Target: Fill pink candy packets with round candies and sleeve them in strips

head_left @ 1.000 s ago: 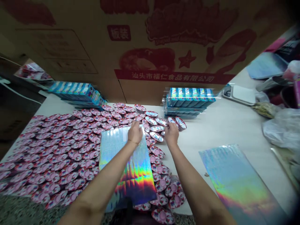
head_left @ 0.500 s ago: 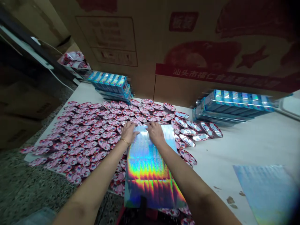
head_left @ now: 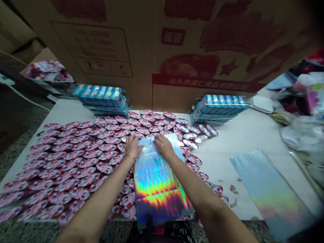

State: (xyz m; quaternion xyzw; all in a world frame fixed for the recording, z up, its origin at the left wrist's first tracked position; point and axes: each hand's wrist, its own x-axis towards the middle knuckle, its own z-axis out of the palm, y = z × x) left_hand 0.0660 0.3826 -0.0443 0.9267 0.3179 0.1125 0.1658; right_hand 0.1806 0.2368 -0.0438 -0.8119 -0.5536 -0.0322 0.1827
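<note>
A shiny holographic sheet with rainbow bands and crease lines lies over many pink-and-red oval pieces on the table. At the sheet's upper left corner is my left hand, fingers curled and thumb against its edge. My right hand is closed at the far edge, its fingertips bent down over the sheet. Whether a small piece is between the fingers of either hand is hidden. Around the sheet the pink ovals stand packed in rows. Several ovals at the right of the group have silvery tops.
Behind the ovals rises a large printed cardboard box. Blue box packs sit at its left, and more blue packs at its right. Another holographic sheet lies on the white table. Clear plastic bags are at far right.
The view has shifted, bringing the right side of the table and the plastic bags into sight. Both hands remain at the far edge of the sheet.
</note>
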